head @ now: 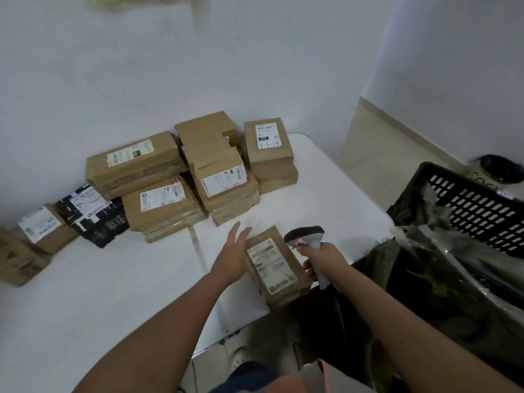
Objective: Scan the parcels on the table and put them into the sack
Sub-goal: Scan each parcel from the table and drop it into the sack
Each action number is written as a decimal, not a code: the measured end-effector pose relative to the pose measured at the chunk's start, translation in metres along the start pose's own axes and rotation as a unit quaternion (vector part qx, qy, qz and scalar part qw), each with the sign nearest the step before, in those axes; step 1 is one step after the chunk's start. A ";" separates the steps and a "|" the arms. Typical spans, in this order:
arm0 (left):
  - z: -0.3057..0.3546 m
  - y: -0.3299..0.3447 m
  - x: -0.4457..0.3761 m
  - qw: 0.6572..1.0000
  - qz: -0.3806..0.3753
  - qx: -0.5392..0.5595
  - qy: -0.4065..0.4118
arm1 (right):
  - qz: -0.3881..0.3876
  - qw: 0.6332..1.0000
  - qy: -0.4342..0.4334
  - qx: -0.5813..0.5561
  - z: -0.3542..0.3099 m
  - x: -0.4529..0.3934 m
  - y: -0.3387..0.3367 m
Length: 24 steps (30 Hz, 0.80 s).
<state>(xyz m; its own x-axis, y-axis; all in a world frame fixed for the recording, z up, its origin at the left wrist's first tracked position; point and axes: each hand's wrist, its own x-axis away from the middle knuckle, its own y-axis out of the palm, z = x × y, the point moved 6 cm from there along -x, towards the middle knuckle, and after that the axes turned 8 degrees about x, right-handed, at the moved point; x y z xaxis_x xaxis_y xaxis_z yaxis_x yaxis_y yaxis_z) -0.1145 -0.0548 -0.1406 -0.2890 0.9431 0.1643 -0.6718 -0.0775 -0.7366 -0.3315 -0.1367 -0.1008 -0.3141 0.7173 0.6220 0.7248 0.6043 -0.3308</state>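
your right hand (320, 258) grips a handheld barcode scanner (307, 239) by its handle, right of centre. your left hand (234, 255) is released, fingers straight, beside a labelled cardboard parcel (276, 266) at the white table (113, 279) edge. more parcels (170, 180) are stacked in the upper middle. the dark sack (425, 279) gapes at lower right.

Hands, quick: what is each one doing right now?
Left hand: open, fingers straight, beside the nearest parcel.
Right hand: closed, gripping the barcode scanner.
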 end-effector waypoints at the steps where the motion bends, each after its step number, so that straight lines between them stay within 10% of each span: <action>1: 0.000 0.000 0.001 0.997 0.028 0.053 -0.052 | 0.002 1.000 0.001 -0.002 0.001 0.001 -0.003; 4: -0.014 0.012 0.014 0.949 0.056 0.192 -0.242 | -0.002 1.000 0.005 -0.025 -0.003 0.005 -0.009; 8: -0.016 0.056 0.044 0.841 -0.123 0.341 -0.401 | -0.010 1.000 0.002 -0.015 -0.011 0.012 -0.009; 24: 0.010 0.090 0.050 0.731 -0.084 0.565 -0.374 | -0.035 0.995 -0.026 0.089 -0.056 0.036 0.012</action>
<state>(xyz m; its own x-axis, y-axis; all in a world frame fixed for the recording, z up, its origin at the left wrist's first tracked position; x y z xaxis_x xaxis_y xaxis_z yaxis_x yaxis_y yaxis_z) -0.1964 -0.0183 -0.1919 -0.1466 0.5620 0.8140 -0.7531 -0.5970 0.2765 -0.3002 -0.1232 -0.0427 -0.3943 0.6862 0.6113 0.5813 0.7014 -0.4124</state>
